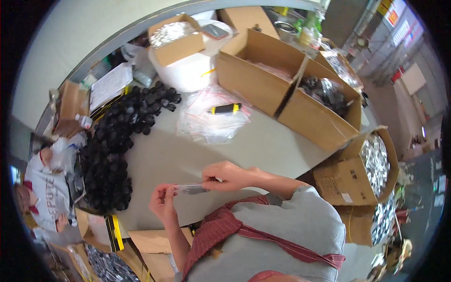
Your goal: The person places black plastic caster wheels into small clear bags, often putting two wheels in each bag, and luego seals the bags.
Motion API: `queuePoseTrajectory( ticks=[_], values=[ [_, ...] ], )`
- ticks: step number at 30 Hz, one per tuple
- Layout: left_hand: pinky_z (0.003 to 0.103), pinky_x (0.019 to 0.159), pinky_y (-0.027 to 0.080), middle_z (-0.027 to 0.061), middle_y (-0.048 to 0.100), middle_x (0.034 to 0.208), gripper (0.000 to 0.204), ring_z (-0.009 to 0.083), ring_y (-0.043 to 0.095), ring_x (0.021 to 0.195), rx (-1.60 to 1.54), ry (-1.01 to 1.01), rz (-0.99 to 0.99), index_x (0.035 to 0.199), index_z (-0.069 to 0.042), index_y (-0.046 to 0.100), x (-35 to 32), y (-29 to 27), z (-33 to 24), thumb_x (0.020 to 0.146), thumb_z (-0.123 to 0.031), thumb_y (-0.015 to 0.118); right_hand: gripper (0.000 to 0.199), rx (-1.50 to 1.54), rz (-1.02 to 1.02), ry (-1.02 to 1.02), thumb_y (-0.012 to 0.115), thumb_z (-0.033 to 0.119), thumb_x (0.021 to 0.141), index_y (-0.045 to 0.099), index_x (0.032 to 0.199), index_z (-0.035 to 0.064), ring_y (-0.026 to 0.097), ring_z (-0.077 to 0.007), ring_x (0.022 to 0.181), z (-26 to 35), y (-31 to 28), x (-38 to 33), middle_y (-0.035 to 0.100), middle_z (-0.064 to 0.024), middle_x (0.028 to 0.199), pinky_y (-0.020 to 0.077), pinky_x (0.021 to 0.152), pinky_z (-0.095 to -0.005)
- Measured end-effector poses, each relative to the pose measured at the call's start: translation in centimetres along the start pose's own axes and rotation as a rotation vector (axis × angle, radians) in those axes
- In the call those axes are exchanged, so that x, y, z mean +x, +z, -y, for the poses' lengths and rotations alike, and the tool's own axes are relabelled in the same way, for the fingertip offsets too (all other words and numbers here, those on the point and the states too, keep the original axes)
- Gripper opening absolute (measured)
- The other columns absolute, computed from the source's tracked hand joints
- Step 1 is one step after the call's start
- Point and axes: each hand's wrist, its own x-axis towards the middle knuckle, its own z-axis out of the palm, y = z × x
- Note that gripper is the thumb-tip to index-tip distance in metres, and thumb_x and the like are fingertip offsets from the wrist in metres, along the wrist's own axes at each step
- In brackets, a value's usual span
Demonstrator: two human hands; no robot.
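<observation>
My left hand (163,201) and my right hand (226,175) hold a small clear plastic bag (190,189) between them, one at each end, just above the near edge of the grey table (197,155). Something dark shows inside the bag. Both hands pinch it with fingertips. A big heap of black round parts (117,141) lies on the table to the left of my hands.
Loose clear bags (211,123) with a black-and-yellow cutter (225,108) lie mid-table. Behind them stands a large divided cardboard box (282,84). Boxes of silvery packets (378,162) stand at right, a smaller box (176,40) on white wrap behind. Another person (47,192) sits at left.
</observation>
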Motion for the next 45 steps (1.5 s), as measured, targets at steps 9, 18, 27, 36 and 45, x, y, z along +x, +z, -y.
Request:
queuePoseTrajectory(
  ticks=[9, 18, 27, 36, 45],
  values=[
    [0.031, 0.074, 0.056, 0.0097, 0.069, 0.099, 0.011, 0.0195, 0.067, 0.092, -0.145, -0.243, -0.104, 0.106, -0.004, 0.06, 0.9, -1.4, 3.9, 0.097, -0.01, 0.059, 0.006, 0.565, -1.218, 0.068, 0.061, 0.006, 0.094, 0.06, 0.088, 0.0047, 0.06, -0.0152, 0.069, 1.7, -11.7, -7.1, 0.06, -0.0038, 0.08, 0.052, 0.065, -0.0307],
    [0.032, 0.08, 0.054, 0.0085, 0.068, 0.101, 0.013, 0.0181, 0.065, 0.099, -0.158, -0.435, -0.004, 0.107, -0.004, 0.06, -1.5, -2.8, 8.1, 0.095, -0.007, 0.059, 0.008, 0.108, -1.5, -0.002, 0.061, 0.009, 0.095, 0.062, 0.089, 0.0027, 0.056, -0.0122, 0.079, -4.9, -15.5, -7.2, 0.061, -0.0027, 0.085, 0.0452, 0.076, -0.0271],
    [0.032, 0.081, 0.054, 0.0104, 0.067, 0.106, 0.019, 0.0173, 0.063, 0.101, -0.073, -0.415, -0.059, 0.115, 0.001, 0.055, -1.7, -1.4, 6.9, 0.097, -0.008, 0.056, 0.064, -0.899, -0.636, 0.618, 0.079, 0.028, 0.078, 0.051, 0.133, 0.0117, 0.049, -0.0394, 0.115, -21.1, -6.7, 1.4, 0.05, -0.0167, 0.127, 0.0433, 0.095, -0.0475],
    [0.033, 0.082, 0.053, 0.009, 0.068, 0.105, 0.022, 0.0178, 0.065, 0.098, -0.052, -0.426, -0.008, 0.115, -0.002, 0.059, -3.4, -4.0, 10.3, 0.095, -0.007, 0.058, 0.009, -1.049, -0.457, 0.225, 0.064, 0.005, 0.076, 0.07, 0.077, 0.011, 0.064, -0.0276, 0.088, -20.6, -9.2, 2.6, 0.068, -0.0033, 0.078, 0.0473, 0.087, -0.0429],
    [0.031, 0.082, 0.053, 0.0107, 0.067, 0.107, 0.028, 0.0177, 0.064, 0.102, -0.121, -0.428, -0.004, 0.123, 0.0, 0.052, -3.1, -0.9, 9.6, 0.098, -0.011, 0.057, 0.018, -0.997, -0.843, 0.181, 0.063, 0.007, 0.087, 0.073, 0.101, 0.0113, 0.067, -0.0339, 0.07, -15.0, -11.7, 1.4, 0.07, -0.0167, 0.083, 0.0544, 0.063, -0.0416]
  ],
)
